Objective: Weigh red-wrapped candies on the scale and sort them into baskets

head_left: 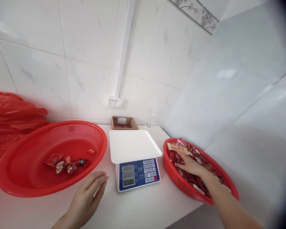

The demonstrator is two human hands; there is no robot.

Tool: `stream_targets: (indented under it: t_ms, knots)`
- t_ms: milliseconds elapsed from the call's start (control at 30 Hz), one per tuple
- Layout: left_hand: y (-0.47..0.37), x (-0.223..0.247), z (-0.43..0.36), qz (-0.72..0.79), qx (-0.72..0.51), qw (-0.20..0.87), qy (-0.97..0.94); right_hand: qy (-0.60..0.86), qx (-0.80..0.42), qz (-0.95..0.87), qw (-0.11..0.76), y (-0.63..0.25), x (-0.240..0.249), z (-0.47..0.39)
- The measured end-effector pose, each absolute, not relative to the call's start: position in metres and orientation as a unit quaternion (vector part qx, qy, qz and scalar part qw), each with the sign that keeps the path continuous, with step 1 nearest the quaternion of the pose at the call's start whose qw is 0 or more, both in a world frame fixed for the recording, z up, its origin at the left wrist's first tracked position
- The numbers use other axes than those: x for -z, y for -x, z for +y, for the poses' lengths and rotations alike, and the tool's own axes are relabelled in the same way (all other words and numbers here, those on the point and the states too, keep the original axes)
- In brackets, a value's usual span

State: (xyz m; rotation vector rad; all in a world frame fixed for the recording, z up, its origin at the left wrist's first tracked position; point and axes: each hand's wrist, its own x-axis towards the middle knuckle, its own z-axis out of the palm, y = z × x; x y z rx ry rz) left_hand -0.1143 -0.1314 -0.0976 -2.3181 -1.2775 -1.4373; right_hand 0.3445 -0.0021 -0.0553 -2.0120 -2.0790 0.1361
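My left hand (88, 197) is over the white table, between the left red basket (19, 171) and the scale, with its fingers loosely bent, slightly apart and holding nothing. A few small wrapped packets (68, 163) lie in that basket. The white scale (134, 144) has a bare tray and a blue keypad panel. At the right, my right hand (187, 163) reaches into a second red basket (175, 179) full of red packets (197, 183). Its fingertips are partly hidden at a beige packet (177, 148), so its grip is unclear.
Red plastic bags (11, 124) are heaped at the far left. Behind the scale stand an open cardboard box (124, 123) and a clear plastic item (150, 121). A socket (115, 101) is on the tiled wall. The table's front edge runs below the right basket.
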Motion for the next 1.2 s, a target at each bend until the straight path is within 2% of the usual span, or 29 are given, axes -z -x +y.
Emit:
stream_targets:
  t_ms: [300, 567, 800, 900, 1000, 1200]
  knots:
    - [0.123, 0.121, -0.126, -0.450, 0.485, -0.003, 0.750, 0.718, -0.053, -0.693, 0.042, -0.350, 0.062, 0.010]
    - [0.128, 0.122, -0.128, -0.489, 0.513, -0.062, 0.703, 0.769, 0.007, -0.623, 0.140, -0.371, 0.042, 0.017]
    - [0.129, 0.124, -0.128, -0.500, 0.516, -0.058, 0.693, 0.773, 0.003, -0.597, 0.214, -0.348, 0.018, 0.013]
    - [0.129, 0.124, -0.127, -0.510, 0.526, -0.031, 0.680, 0.747, -0.066, -0.584, 0.310, -0.321, 0.013, 0.019]
    - [0.129, 0.123, -0.126, -0.533, 0.523, -0.019, 0.664, 0.674, -0.204, -0.587, 0.400, -0.278, 0.016, 0.032]
    - [0.130, 0.125, -0.125, -0.550, 0.530, -0.006, 0.646, 0.582, -0.389, -0.590, 0.402, -0.162, 0.033, 0.055]
